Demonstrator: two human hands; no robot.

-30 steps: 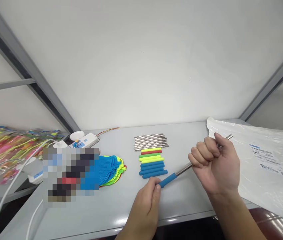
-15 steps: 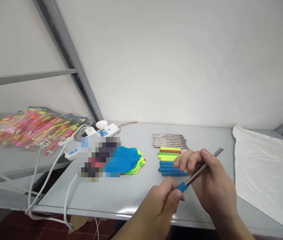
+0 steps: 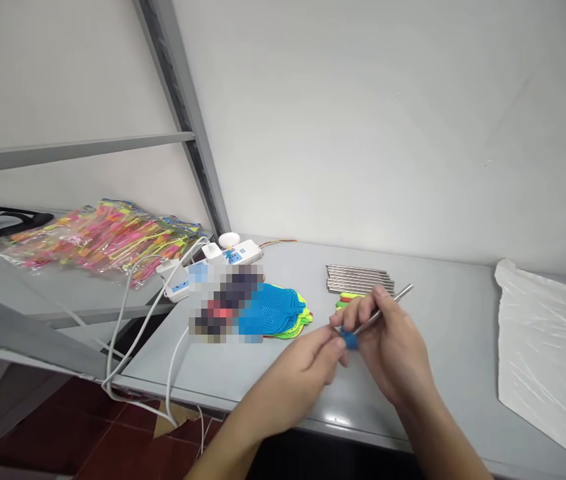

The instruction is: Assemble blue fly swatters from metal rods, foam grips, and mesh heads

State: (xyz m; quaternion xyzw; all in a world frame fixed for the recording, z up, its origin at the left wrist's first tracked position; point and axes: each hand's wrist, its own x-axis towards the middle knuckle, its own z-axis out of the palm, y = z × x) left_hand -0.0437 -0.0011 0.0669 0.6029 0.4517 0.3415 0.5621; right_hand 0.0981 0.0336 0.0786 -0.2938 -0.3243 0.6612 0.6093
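My left hand (image 3: 307, 373) is closed around a blue plastic handle (image 3: 348, 338), most of it hidden in the fingers. A slim metal rod (image 3: 403, 292) slants up and right from the handle through my right hand (image 3: 400, 350), whose fingers are wrapped round it. The rod's lower end meets the blue piece; how deep it sits in it I cannot tell. Just behind the hands lies a row of similar metal rods (image 3: 360, 280). Coloured handles (image 3: 350, 295) are mostly covered by my right hand. Left of them is a pile of blue and yellow mesh fly swatter heads (image 3: 280, 310).
A white power strip (image 3: 243, 253) with plugs and trailing white cables (image 3: 170, 373) is at the back left. Packaged colourful items (image 3: 123, 240) lie beyond the metal frame post (image 3: 197, 160). A white plastic sheet (image 3: 547, 353) covers the table's right side.
The view has turned left, so the table things appear further right. Both hands have shifted slightly up in the picture, over the coloured handles, still holding the rod and blue handle.
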